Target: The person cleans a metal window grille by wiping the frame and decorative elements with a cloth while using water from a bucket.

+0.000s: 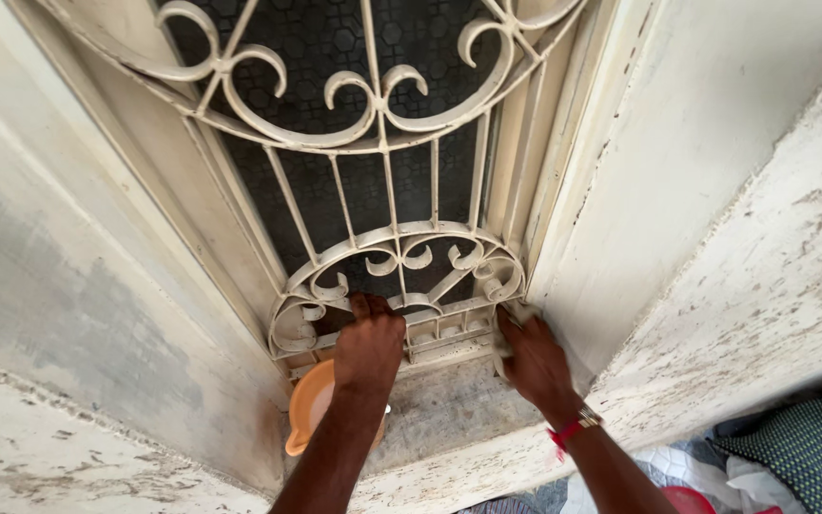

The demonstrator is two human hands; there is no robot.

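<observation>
Left hand [369, 343]: fingers curled over the bottom scrollwork of the cream iron window grille [394, 276], gripping it. Right hand [533, 360]: presses a pale cloth [518, 312] against the grille's lower right corner. Orange plastic mug [308, 407]: on the sill below the grille, under the left wrist.

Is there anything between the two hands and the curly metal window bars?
Nothing visible. The left hand already grips the bottom of the cream-painted wrought-iron scrollwork grille, and the right hand presses what looks like a pale cloth against its lower right corner. The orange plastic bowl sits below on the sill, beneath the left wrist.
</observation>
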